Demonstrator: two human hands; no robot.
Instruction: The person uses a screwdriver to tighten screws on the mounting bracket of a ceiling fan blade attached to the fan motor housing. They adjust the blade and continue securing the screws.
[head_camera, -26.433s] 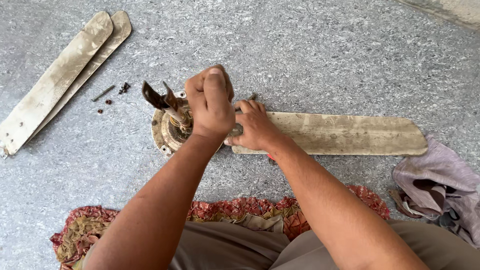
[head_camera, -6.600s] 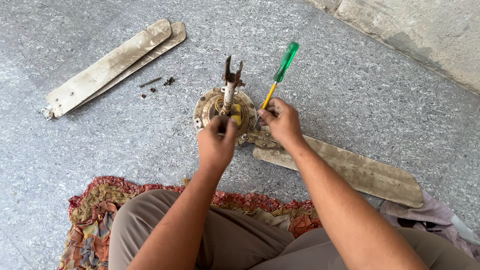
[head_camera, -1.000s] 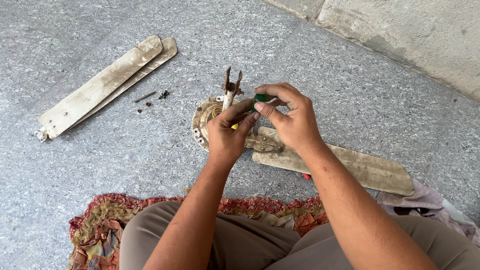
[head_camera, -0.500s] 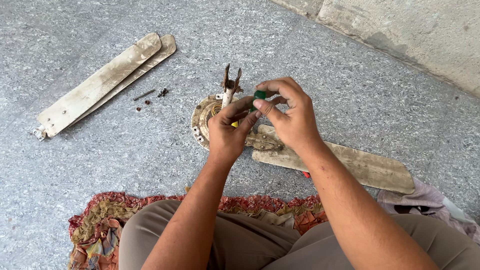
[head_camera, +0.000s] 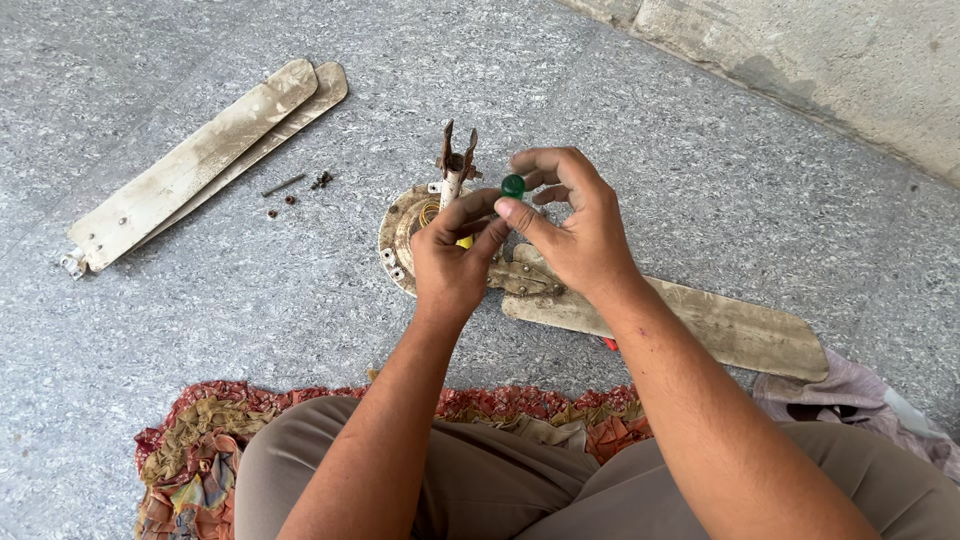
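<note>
A screwdriver is held upright over a ceiling-fan motor on a stone floor.

Well left of the fan motor (head_camera: 405, 235), two detached blades (head_camera: 200, 160) are stacked, with small screws (head_camera: 295, 190) between them and it. The left hand (head_camera: 450, 265) is closed low on the screwdriver (head_camera: 513, 186), hiding the shaft and much of the motor. The right hand (head_camera: 575, 225) is pinched around the green handle; only its cap is seen. Right of the motor, an attached blade (head_camera: 720, 325) is partly covered.

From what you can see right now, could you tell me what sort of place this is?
Probably a makeshift repair spot on a speckled stone floor: a ceiling fan motor lies dismantled, detached blades aside, a rag rug for sitting.
</note>
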